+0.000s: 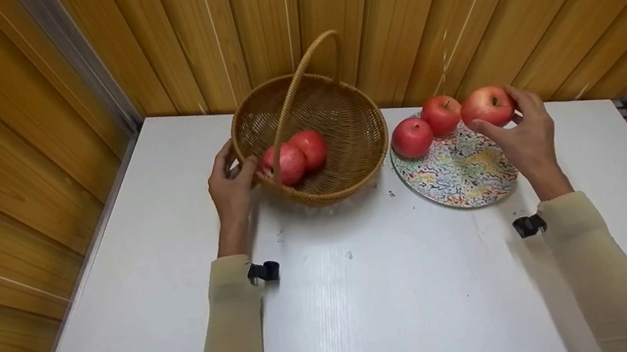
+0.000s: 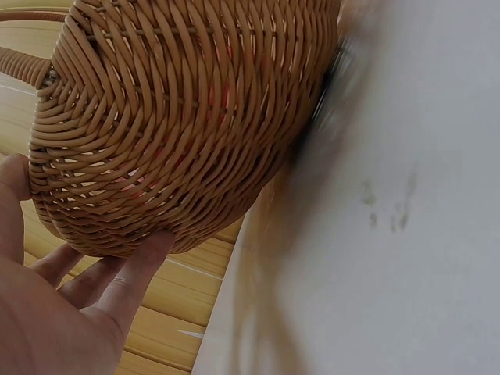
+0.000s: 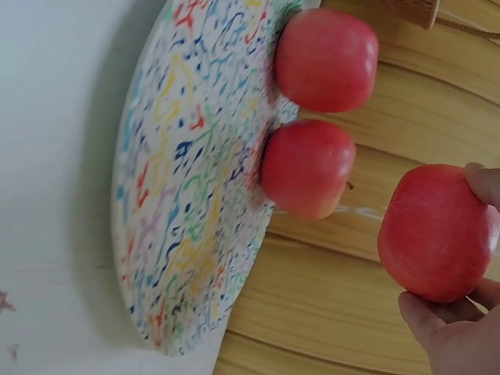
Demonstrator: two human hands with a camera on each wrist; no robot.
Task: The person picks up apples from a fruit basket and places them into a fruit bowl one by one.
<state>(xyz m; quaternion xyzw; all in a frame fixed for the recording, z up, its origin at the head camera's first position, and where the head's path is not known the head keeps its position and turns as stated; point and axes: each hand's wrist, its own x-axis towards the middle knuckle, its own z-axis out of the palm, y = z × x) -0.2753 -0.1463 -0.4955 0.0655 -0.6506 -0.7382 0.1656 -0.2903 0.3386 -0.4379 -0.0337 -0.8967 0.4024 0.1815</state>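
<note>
At its left side, a round wicker basket (image 1: 354,136) with an arched handle is held by my left hand (image 1: 231,185), thumb at the rim and fingers against the outer weave. Two red apples (image 1: 309,148) lie inside it, partly behind the handle. In the left wrist view, the fingertips press on the basket wall (image 2: 195,141). My right hand (image 1: 530,131) grips a red apple (image 1: 486,106) between thumb and fingers, over the far right of a colourfully speckled plate (image 1: 463,178). Two more apples (image 3: 308,168) sit on the plate's far left part.
The white table (image 1: 371,310) carries the basket and plate near its back edge. Wood-panelled walls (image 1: 389,15) stand close behind and to both sides. Small dark specks (image 1: 392,193) dot the tabletop between basket and plate.
</note>
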